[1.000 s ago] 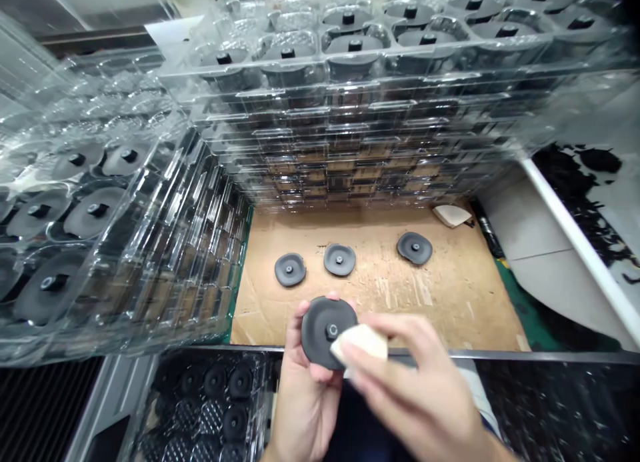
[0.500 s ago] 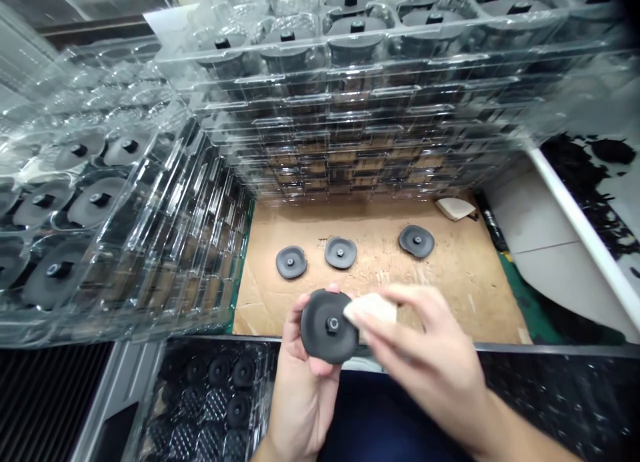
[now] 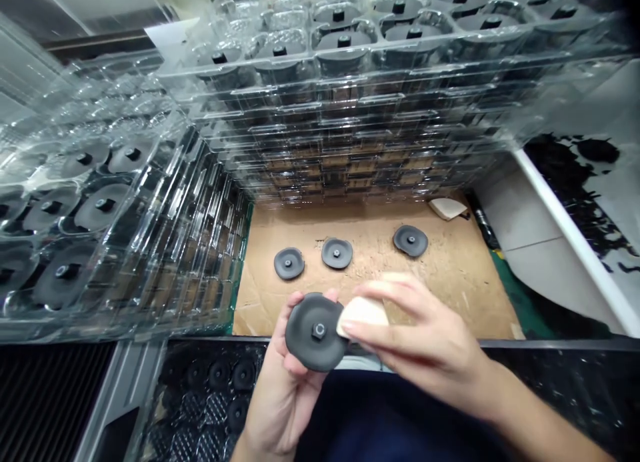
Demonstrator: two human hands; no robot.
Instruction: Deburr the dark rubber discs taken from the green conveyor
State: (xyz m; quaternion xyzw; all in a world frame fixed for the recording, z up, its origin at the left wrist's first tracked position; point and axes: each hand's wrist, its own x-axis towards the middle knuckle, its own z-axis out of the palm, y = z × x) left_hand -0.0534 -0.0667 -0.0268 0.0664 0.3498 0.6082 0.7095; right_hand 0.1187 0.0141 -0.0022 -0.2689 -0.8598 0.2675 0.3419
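Low in the middle of the head view, my left hand (image 3: pixel 287 389) grips a dark grey rounded disc with a short central stem (image 3: pixel 316 330) by its edges, stem side toward me. Between the thumb and fingers of my right hand (image 3: pixel 430 342) is a cream wedge-shaped pad (image 3: pixel 364 313), its tip against the disc's right rim. Beyond my hands, three similar discs lie on a cardboard sheet (image 3: pixel 370 285): the left disc (image 3: pixel 289 270), the middle disc (image 3: pixel 330 259) and the right disc (image 3: pixel 415 247).
Tall stacks of clear plastic trays, the back stack (image 3: pixel 340 115) and the left stack (image 3: pixel 165 229), hold more discs. Another cream wedge (image 3: pixel 447 209) lies at the cardboard's far right. A tray with discs (image 3: pixel 205 409) sits lower left. A white panel edge (image 3: pixel 575 235) stands at right.
Both hands, with the disc and pad, have shifted slightly left and down in the view. The pad still touches the disc's right edge. The camera view has also shifted a little.
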